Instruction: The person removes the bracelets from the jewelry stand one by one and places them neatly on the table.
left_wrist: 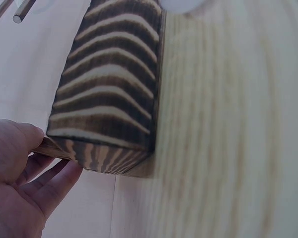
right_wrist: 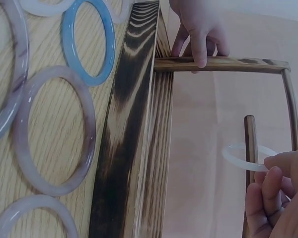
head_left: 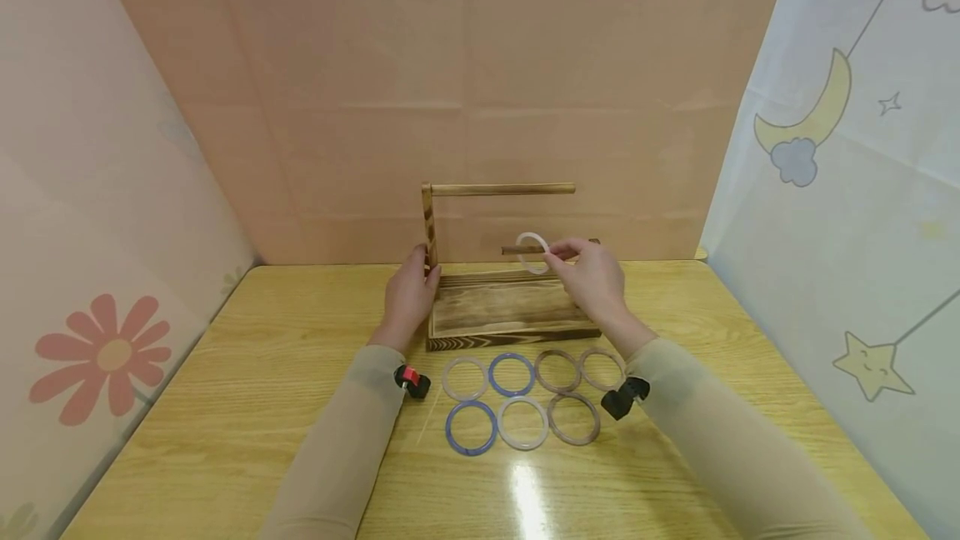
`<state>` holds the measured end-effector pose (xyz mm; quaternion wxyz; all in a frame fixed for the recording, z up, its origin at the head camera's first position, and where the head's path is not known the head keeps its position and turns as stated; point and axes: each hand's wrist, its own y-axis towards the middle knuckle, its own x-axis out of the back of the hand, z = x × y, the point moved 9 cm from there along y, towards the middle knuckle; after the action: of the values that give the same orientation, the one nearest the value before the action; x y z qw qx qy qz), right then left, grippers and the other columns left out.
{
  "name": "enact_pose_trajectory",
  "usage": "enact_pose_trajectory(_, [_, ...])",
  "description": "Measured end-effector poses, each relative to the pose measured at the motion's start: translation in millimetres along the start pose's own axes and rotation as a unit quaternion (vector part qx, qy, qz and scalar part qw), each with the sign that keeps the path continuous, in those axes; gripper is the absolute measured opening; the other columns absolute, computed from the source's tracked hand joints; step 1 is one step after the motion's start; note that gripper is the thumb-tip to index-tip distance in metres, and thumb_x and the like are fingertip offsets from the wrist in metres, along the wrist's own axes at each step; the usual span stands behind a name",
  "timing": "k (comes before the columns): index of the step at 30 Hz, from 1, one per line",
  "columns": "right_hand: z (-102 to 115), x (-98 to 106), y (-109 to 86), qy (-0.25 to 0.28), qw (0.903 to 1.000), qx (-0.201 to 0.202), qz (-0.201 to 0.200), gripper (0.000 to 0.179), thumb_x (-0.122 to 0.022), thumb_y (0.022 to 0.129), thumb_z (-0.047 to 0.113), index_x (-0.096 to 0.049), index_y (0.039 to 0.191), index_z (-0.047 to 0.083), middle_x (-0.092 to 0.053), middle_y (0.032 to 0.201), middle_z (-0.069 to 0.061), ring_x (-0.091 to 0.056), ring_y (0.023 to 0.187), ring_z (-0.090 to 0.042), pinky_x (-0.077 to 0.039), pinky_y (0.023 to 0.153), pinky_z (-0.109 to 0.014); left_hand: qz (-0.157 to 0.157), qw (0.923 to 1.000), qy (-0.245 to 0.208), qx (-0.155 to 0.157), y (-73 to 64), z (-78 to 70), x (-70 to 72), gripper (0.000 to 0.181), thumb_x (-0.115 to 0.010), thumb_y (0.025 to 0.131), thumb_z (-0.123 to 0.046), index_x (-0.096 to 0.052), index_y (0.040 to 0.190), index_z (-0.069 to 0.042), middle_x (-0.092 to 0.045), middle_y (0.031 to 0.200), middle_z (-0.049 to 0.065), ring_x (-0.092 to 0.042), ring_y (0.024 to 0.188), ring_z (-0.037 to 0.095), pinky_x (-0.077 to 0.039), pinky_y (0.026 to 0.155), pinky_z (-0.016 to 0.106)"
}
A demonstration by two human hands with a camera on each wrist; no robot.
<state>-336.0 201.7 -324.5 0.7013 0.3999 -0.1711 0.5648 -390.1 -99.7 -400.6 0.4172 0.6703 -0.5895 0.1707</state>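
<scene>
A wooden display stand (head_left: 495, 341) with a tray base stands at the back of the table. Its left post (head_left: 430, 227) is held by my left hand (head_left: 408, 297), thumb in front and fingers behind. My right hand (head_left: 597, 280) pinches a whitish bangle (right_wrist: 237, 162) between thumb and fingertips. That bangle encircles the lower rod (right_wrist: 250, 131), near the rod's free left end. Above it, the upper rod (head_left: 502, 189) runs rightward from the left post and carries nothing. My right hand hides most of the lower rod's mount.
Several bangles lie flat in two rows before the stand: two blue ones (head_left: 512, 354), a white one (head_left: 523, 447), a pale one (head_left: 444, 377) and several brownish-purple ones (head_left: 574, 442). The table (head_left: 285, 390) meets a plain back wall and patterned side walls.
</scene>
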Motion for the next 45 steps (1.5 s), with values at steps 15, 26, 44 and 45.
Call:
enact_pose_trajectory(15, [14.6, -10.3, 1.3, 0.012, 0.9999, 0.007, 0.006, 0.022, -0.078, 0.105, 0.034, -0.083, 0.115, 0.015, -0.08, 0.106, -0.004, -0.068, 0.072, -0.02, -0.047, 0.057, -0.038, 0.004, 1.0, 0.001, 0.003, -0.1, -1.5, 1.3, 0.046, -0.062, 0.116, -0.023, -0.052, 0.153, 0.002, -0.069, 0.136, 0.022, -0.073, 0.116, 0.039, -0.059, 0.096, 0.056])
enact_pose_trajectory(26, [22.5, -12.9, 1.2, 0.014, 0.9998, 0.014, 0.007, 0.021, -0.078, 0.105, 0.033, -0.084, 0.115, 0.015, -0.082, 0.107, -0.003, -0.074, 0.079, -0.021, -0.049, 0.062, -0.038, 0.002, 1.0, -0.003, -0.002, -0.7, -2.6, 0.5, 0.044, -0.063, 0.115, -0.022, -0.053, 0.152, 0.002, -0.07, 0.135, 0.022, -0.073, 0.115, 0.038, -0.06, 0.094, 0.056])
enact_pose_trajectory(44, [19.2, -6.1, -5.1, 0.027, 0.9994, 0.01, 0.021, 0.025, -0.075, 0.107, 0.033, -0.084, 0.121, 0.014, -0.08, 0.108, -0.003, -0.067, 0.069, -0.018, -0.047, 0.056, -0.037, 0.001, 1.0, -0.005, 0.001, -0.3, -1.9, -0.4, 0.045, -0.064, 0.115, -0.02, -0.053, 0.153, 0.002, -0.07, 0.136, 0.022, -0.073, 0.116, 0.039, -0.06, 0.096, 0.056])
enact_pose_trajectory(45, [19.1, -5.2, -5.8, 0.028, 0.9993, 0.009, 0.021, 0.026, -0.075, 0.107, 0.034, -0.084, 0.122, 0.015, -0.081, 0.109, -0.002, -0.067, 0.068, -0.018, -0.047, 0.056, -0.037, 0.002, 1.0, -0.003, 0.001, 0.0, -1.6, -0.6, 0.046, -0.064, 0.115, -0.021, -0.053, 0.153, 0.002, -0.07, 0.136, 0.022, -0.073, 0.116, 0.039, -0.06, 0.096, 0.056])
